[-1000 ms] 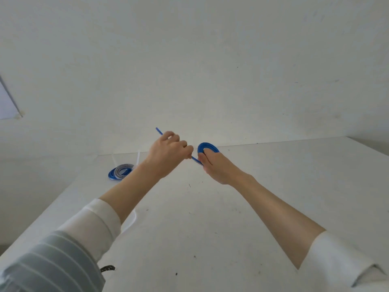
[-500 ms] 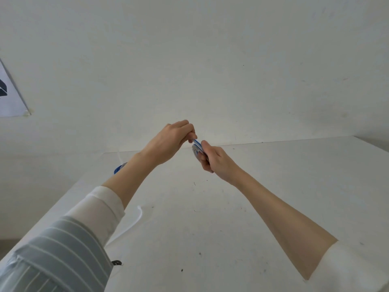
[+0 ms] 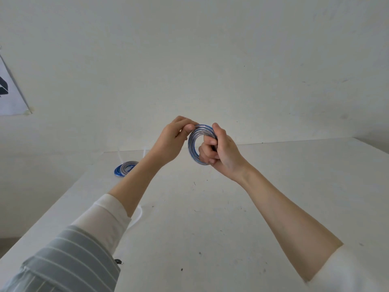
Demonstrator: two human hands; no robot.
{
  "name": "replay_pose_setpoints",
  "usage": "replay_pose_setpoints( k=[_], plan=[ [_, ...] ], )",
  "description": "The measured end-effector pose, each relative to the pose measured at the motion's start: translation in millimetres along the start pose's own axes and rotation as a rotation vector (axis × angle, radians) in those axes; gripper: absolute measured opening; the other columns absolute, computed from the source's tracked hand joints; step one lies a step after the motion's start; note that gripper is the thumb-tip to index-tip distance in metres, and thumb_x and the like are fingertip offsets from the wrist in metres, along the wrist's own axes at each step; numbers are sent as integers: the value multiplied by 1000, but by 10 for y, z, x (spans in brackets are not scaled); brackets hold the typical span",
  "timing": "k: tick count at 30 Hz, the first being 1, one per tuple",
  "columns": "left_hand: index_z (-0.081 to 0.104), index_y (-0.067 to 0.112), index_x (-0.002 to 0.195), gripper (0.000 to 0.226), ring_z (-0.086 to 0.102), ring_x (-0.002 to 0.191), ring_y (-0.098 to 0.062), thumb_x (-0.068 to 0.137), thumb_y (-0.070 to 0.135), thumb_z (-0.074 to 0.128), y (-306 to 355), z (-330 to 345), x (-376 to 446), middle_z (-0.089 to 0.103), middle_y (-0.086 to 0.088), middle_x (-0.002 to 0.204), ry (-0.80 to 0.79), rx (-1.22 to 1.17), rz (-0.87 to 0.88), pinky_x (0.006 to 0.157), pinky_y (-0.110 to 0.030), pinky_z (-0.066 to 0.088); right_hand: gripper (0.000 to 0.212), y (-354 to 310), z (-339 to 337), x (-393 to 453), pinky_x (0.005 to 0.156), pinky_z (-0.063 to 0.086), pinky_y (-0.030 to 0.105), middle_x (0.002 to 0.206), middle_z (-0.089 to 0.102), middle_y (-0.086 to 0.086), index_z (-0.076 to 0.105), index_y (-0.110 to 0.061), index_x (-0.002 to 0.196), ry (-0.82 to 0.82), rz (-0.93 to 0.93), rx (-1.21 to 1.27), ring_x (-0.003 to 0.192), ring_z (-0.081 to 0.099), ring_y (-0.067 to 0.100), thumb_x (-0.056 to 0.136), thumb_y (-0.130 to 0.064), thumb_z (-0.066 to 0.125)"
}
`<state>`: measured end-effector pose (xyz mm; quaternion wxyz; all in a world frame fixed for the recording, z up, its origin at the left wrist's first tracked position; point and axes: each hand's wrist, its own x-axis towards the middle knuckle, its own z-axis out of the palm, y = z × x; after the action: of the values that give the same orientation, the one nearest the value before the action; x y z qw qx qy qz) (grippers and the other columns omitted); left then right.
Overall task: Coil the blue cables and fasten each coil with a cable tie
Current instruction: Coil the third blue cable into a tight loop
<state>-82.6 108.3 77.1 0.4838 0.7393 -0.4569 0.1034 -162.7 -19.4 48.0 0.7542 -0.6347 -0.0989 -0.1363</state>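
A: Plain white wall, white counter (image 3: 210, 228) with a few dark specks. What are the hands doing above it?

B: The right hand (image 3: 221, 150) is curled closed, fingers passing through the middle of a blue cable coil (image 3: 200, 144) and thumb pressed on top of it. The coil is held upright in the air, clear of the counter, several turns stacked side by side. The left hand (image 3: 170, 142), just beside it, is pinched nearly closed, thumb and fingertips meeting at the coil's upper edge. I can't tell whether it nips the cable end or only steadies the turns.

A: Further out from the hands?

B: Beyond the left wrist, well apart from the held coil, a second coil (image 3: 126, 168) lies flat near the counter's far edge, with thin white cable ties (image 3: 120, 153) sticking up beside it. Another white tie (image 3: 136, 216) curves out from under the left forearm, nearer the person. A sheet of paper (image 3: 8, 91) is stuck to the wall far off to the left.

A: No tie on the held coil?

B: None that I can see, so fastening is likely not yet done.

A: Then what could go wrong?

B: Springy cable. If the left pinch lets go to fetch a tie before the right hand clamps every turn, the outer loops could spring loose and the coil unwind. A tie threaded past only some turns would leave the rest free.
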Motion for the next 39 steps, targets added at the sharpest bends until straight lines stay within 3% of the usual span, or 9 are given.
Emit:
replay_pose_setpoints(
  k=[4, 10, 13, 18, 21, 25, 29, 32, 39],
  plan=[
    [61, 11, 102, 24, 58, 75, 5, 99, 12, 37, 32, 42, -69, 62, 4, 87, -54, -171, -53, 69, -9, 45, 46, -11, -33, 13, 44, 27, 23, 38, 21, -6, 28, -23, 52, 22, -2, 36, 41, 22, 16, 95, -39, 23],
    [65, 16, 87, 31, 56, 74, -12, 100, 19, 36, 70, 252, -156, 65, 5, 75, 81, -275, -197, 74, -32, 47, 45, 28, -84, 28, 43, 31, 21, 40, 21, -5, 27, -22, 53, 59, -10, 69, 43, 22, 16, 94, -40, 21],
    [63, 16, 80, 35, 60, 68, -4, 100, 22, 34, 78, 326, -174, 67, 13, 68, 143, -287, -279, 70, -20, 50, 45, 60, -94, 17, 46, 28, 23, 42, 21, -6, 28, -22, 53, 71, -11, 68, 46, 20, 17, 93, -41, 21],
    [56, 12, 86, 34, 60, 82, -24, 102, 20, 27, 105, 483, -255, 61, -13, 83, 185, -523, -416, 83, -35, 51, 47, 48, -112, 52, 50, 34, 24, 41, 24, -6, 29, -22, 53, 117, -37, 166, 44, 25, 15, 95, -39, 17],
    [57, 11, 86, 35, 57, 70, -15, 101, 21, 27, 136, 543, -269, 58, -3, 68, 260, -686, -432, 81, -32, 48, 52, 95, -71, 65, 62, 40, 24, 44, 30, -4, 34, -21, 51, 157, -38, 257, 46, 31, 15, 96, -43, 18],
    [61, 17, 68, 38, 54, 70, -12, 97, 23, 38, 163, 586, -272, 60, 4, 67, 380, -732, -444, 77, -28, 44, 48, 155, -66, 80, 67, 30, 30, 54, 39, -6, 31, -23, 52, 319, -70, 197, 59, 40, 14, 95, -40, 17],
    [73, 18, 79, 31, 65, 74, -13, 96, 20, 46, 114, 506, -332, 69, 2, 75, 211, -1059, -456, 70, -23, 53, 45, 183, -96, 75, 68, 15, 36, 58, 28, -8, 25, -23, 52, 465, -42, 22, 67, 20, 16, 93, -39, 16],
    [66, 11, 91, 27, 62, 74, -11, 97, 24, 43, 85, 464, -368, 65, 1, 77, 106, -1206, -494, 78, -24, 51, 45, 193, -69, 74, 68, 17, 35, 56, 26, -8, 26, -23, 50, 464, -29, 33, 63, 23, 13, 92, -39, 18],
    [58, 10, 88, 32, 51, 67, -10, 100, 25, 33, 121, 543, -381, 53, 3, 65, 223, -1143, -561, 76, -24, 45, 44, 263, 3, 71, 69, 15, 36, 54, 31, -9, 28, -24, 49, 443, -32, 43, 64, 23, 15, 91, -35, 19]
  ],
)
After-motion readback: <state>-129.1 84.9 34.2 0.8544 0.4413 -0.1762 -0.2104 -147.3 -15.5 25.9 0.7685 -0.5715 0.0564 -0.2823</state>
